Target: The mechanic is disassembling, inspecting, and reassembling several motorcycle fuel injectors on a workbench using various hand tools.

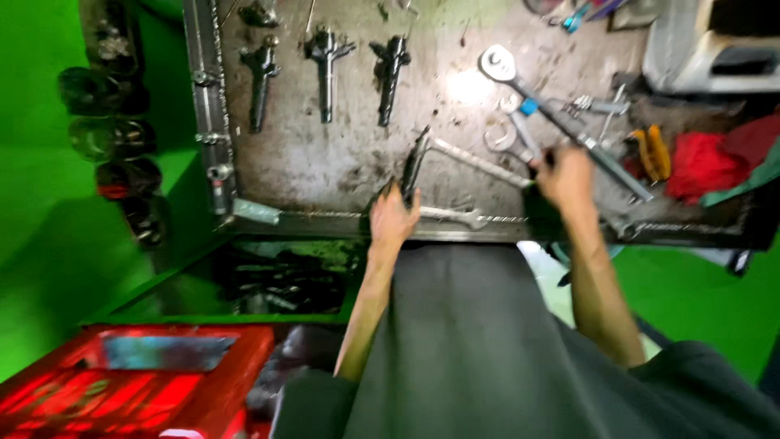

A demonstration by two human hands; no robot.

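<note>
Left hand (393, 218) clenched round dark slim metal injector (413, 167) at bench's near edge — right hand (566, 175) gripping long silver wrench (569, 126); three injectors (325, 69) lying untouched.

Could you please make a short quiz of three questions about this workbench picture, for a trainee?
1. True or false: the left hand holds a dark, slender injector-like part near the front edge of the metal bench.
2. How many similar dark parts lie in a row at the far side of the bench? A) one B) three C) six
3. What does the right hand reach among?

Key:
1. True.
2. B; the three parts lie side by side.
3. A cluster of spanners; blur hides whether the hand grips one. A red rag lies to their right.
</note>
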